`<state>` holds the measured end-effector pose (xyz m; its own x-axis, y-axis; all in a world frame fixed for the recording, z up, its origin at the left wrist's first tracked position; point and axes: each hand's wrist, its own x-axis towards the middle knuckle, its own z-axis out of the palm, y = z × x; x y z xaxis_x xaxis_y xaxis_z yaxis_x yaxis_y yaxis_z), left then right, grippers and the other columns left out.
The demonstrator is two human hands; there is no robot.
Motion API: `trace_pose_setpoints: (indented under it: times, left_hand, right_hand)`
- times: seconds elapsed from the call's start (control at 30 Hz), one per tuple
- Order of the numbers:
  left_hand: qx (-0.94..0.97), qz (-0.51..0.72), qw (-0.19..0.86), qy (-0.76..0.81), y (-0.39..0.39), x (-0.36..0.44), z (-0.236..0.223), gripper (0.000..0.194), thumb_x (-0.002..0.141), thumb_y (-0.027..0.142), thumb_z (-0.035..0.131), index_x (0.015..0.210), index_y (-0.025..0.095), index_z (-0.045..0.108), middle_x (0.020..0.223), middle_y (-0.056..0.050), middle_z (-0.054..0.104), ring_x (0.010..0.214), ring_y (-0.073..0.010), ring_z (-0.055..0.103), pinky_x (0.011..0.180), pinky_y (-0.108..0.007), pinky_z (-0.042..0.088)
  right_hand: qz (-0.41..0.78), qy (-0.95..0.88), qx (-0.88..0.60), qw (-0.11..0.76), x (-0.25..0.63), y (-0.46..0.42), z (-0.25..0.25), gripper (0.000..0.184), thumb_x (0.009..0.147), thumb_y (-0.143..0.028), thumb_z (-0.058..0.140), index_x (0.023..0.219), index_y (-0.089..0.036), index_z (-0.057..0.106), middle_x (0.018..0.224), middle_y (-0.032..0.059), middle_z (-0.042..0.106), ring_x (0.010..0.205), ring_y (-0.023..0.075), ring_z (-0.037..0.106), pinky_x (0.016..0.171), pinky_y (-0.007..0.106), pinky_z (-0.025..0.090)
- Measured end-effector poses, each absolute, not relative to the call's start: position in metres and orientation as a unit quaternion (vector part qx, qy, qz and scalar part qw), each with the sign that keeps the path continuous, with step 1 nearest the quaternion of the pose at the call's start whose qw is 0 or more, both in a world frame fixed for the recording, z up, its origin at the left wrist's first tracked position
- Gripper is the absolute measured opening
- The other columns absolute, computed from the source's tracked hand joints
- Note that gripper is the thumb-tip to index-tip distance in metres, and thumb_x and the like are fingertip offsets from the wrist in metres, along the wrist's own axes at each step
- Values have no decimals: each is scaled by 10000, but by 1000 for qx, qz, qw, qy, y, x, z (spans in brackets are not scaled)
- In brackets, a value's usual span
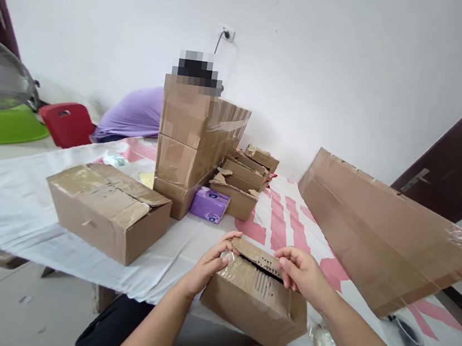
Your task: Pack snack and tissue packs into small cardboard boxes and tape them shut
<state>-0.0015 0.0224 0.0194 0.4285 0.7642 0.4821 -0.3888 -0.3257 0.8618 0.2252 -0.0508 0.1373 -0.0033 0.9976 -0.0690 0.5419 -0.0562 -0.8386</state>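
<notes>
In front of me a small cardboard box (pixel 246 301) sits at the table's near edge, its top flap (pixel 257 255) slightly raised over a dark gap. The box's cardboard is worn, with shiny tape and torn patches. Fingers of my left hand (pixel 214 258) grip the box's left top corner and the flap's end. With thumb and fingers, my right hand (pixel 297 268) pinches the right end of the flap. What lies inside the box is hidden. Another taped cardboard box (pixel 104 208), its top flaps down, stands on the table to the left.
Stacked cardboard boxes (pixel 177 161) stand mid-table beside a purple packet (pixel 210 205) and several open boxes (pixel 234 198). A large cardboard sheet (pixel 375 230) leans at the right. Crumpled tape (pixel 323 344) lies near my right forearm. A person in a purple top (pixel 135 113) sits behind the stack.
</notes>
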Motion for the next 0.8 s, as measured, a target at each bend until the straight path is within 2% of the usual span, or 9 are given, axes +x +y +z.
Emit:
trace_pose_setpoints:
  times: [0.07, 0.17, 0.27, 0.43, 0.57, 0.8]
  left_hand:
    - [634, 511, 562, 144, 23, -2, 19, 237, 808, 381, 542, 927, 191, 617, 1468, -98, 372, 1351, -349, 308, 1113, -447, 196]
    - [638, 507, 563, 140, 24, -3, 20, 231, 808, 376, 547, 929, 192, 618, 1468, -97, 375, 1348, -341, 319, 1114, -441, 200]
    - [640, 506, 561, 140, 24, -3, 21, 233, 813, 378, 544, 936, 193, 617, 1466, -101, 381, 1353, -337, 315, 1113, -439, 205]
    - [640, 512, 557, 136, 24, -2, 19, 240, 814, 382, 538, 940, 193, 617, 1466, -100, 379, 1359, -333, 306, 1116, -432, 204]
    - [641, 514, 554, 135, 24, -1, 18, 241, 820, 379, 525, 940, 187, 607, 1470, -109, 373, 1358, -334, 306, 1112, -441, 209]
    - [642, 514, 554, 131, 24, -2, 19, 244, 816, 389, 533, 931, 189, 612, 1472, -109, 376, 1364, -335, 298, 1104, -433, 222]
  right_hand:
    - [465, -562, -627, 272, 207, -40, 143, 279, 788, -431, 564, 931, -191, 561, 672, -46, 603, 388, 46, 454, 360, 179, 268]
    - [511, -531, -635, 233, 192, -29, 148, 162, 815, -328, 535, 872, -178, 551, 563, -68, 582, 332, 30, 421, 315, 157, 199]
    - [504, -521, -652, 222, 188, -25, 147, 100, 840, -266, 499, 801, -181, 533, 520, -78, 573, 309, 24, 409, 296, 151, 197]
    - [481, -527, -675, 184, 186, -21, 143, 176, 845, -246, 486, 681, -185, 507, 519, -74, 581, 309, 17, 427, 288, 150, 208]
    - [456, -537, -693, 156, 182, -14, 141, 180, 790, -202, 524, 611, -184, 523, 490, -63, 586, 304, 29, 440, 287, 163, 206]
    - [361, -581, -723, 91, 171, -2, 136, 277, 671, -130, 605, 431, -192, 481, 323, -70, 466, 246, 48, 352, 299, 194, 206]
